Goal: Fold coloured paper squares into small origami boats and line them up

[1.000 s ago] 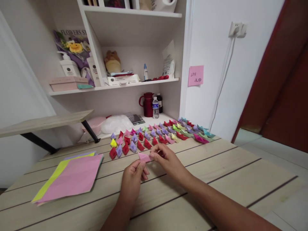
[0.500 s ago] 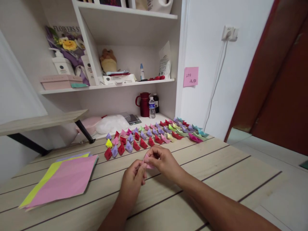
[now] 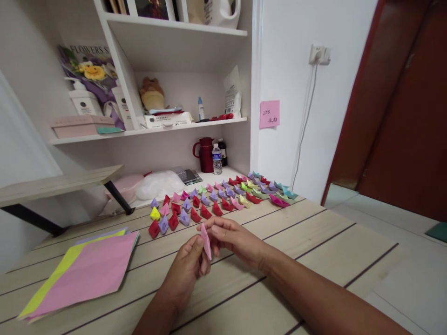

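Observation:
A small pink folded paper [image 3: 206, 243] stands on edge between the thumb and fingers of my left hand [image 3: 186, 266], held above the wooden table. My right hand [image 3: 239, 238] is just to its right, fingers stretched out and apart from the thumb. Its fingertips reach behind the paper's upper end; whether they touch it I cannot tell. Beyond both hands, several rows of small folded paper boats [image 3: 206, 212] in red, purple, pink, yellow, green and blue spread over the table. To the left lies a stack of paper sheets [image 3: 82, 274], pink on top with yellow beneath.
The slatted wooden table [image 3: 146, 284] meets a white shelf unit [image 3: 181, 28] at the back. A red jug [image 3: 206, 156] and a water bottle [image 3: 217, 160] stand on its lowest level. A small raised shelf [image 3: 59, 184] with black legs is at left.
My right fingers have loosened from their pinch and stretched out. The pink paper has turned upright in my left hand. The camera view has shifted slightly.

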Demonstrator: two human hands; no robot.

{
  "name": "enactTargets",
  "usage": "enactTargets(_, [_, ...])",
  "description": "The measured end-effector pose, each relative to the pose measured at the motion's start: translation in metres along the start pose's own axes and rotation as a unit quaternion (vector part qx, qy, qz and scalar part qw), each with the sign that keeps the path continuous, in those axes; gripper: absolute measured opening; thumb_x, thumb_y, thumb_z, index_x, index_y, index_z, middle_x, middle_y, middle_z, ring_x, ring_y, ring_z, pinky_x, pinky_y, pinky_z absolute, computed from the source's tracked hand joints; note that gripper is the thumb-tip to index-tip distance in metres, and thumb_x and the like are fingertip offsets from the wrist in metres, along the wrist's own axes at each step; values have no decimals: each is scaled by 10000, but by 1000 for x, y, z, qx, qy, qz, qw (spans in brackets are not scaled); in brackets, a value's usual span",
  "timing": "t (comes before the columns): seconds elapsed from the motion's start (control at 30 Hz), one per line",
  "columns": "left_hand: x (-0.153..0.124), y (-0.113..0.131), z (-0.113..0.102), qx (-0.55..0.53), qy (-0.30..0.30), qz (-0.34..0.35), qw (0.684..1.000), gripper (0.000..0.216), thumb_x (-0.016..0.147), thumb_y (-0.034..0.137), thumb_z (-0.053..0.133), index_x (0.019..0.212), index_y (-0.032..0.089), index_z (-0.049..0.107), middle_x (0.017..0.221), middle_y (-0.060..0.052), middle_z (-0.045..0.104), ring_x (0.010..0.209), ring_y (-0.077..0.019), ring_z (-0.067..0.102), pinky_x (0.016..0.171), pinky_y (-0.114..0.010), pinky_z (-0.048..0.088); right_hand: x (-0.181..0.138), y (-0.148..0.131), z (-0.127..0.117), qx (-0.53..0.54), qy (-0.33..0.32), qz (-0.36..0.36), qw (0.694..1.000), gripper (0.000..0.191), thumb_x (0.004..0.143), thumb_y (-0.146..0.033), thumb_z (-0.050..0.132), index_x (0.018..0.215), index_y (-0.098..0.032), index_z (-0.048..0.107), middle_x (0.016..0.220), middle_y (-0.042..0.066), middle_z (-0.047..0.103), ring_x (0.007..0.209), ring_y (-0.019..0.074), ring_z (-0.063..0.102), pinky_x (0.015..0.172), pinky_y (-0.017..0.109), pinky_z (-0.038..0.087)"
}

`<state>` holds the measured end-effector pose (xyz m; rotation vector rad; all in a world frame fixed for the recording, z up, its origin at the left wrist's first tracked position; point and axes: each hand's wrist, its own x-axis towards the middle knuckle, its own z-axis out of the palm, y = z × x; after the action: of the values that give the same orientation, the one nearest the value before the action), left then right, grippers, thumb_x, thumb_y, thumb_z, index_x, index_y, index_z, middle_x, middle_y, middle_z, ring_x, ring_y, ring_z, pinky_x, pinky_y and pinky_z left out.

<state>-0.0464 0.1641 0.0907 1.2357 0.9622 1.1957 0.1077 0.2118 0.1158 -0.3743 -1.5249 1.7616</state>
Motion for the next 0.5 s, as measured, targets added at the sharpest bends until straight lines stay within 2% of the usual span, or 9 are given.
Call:
enactTargets(0.23, [1, -3, -3, -25, -16, -14, 999, 467, 885, 596, 508, 738, 167, 617, 457, 57, 430, 440, -76, 276, 502, -233, 292, 0, 2, 0, -34, -12, 15, 999, 299, 803, -435, 725, 950, -182, 666, 739, 0, 629, 619, 104, 527, 616, 227, 420])
enactTargets(0.37, [1, -4, -4, -34, -18, -17, 999, 447, 890, 582, 510, 774, 165, 621, 520, 42, 498, 436, -67, 272, 499, -233, 308, 0, 3, -1, -28, -29, 7, 999, 273, 807, -389, 724, 970, -176, 675, 755, 8, 647, 622, 107, 547, 636, 239, 442])
enactTargets(0.5, [-1, -1, -2, -38, -17, -16, 999, 460, 871, 599, 532, 731, 170, 624, 466, 54, 432, 454, -82, 288, 515, -235, 330, 0, 2, 0, -27, -33, 7, 999, 324, 794, -408, 741, 1011, -175, 680, 784, 13, 652, 625, 103, 541, 641, 242, 449])
